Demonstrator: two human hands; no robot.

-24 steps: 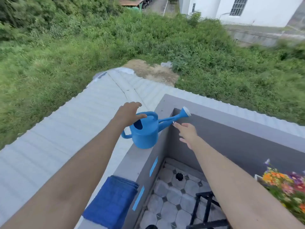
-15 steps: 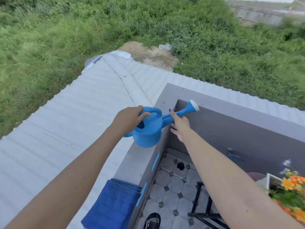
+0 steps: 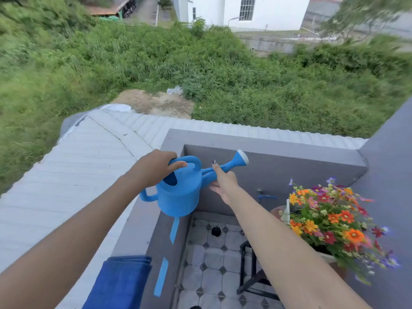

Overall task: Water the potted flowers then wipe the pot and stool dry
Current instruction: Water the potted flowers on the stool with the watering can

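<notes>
A blue watering can [image 3: 180, 195] hangs in the air just off the grey ledge [image 3: 133, 226], its spout pointing right. My left hand [image 3: 156, 168] is closed around its top handle. My right hand [image 3: 224, 182] touches the underside of the spout with fingers spread. The potted flowers [image 3: 332, 221], orange, red and purple, stand at the right on a black stool [image 3: 249, 275], whose seat is mostly hidden. A folded blue cloth [image 3: 120, 284] lies on the ledge at the bottom left.
The grey parapet wall [image 3: 278, 157] encloses a small tiled floor [image 3: 211, 264] with a round drain hole [image 3: 216, 231]. A blue tap [image 3: 264, 196] sticks out of the wall beside the flowers. Beyond the ledge lies a white corrugated roof [image 3: 73, 175], then grass far below.
My left hand closed on the can's top handle and lifted the can off the ledge toward the right. My right hand came up under the spout.
</notes>
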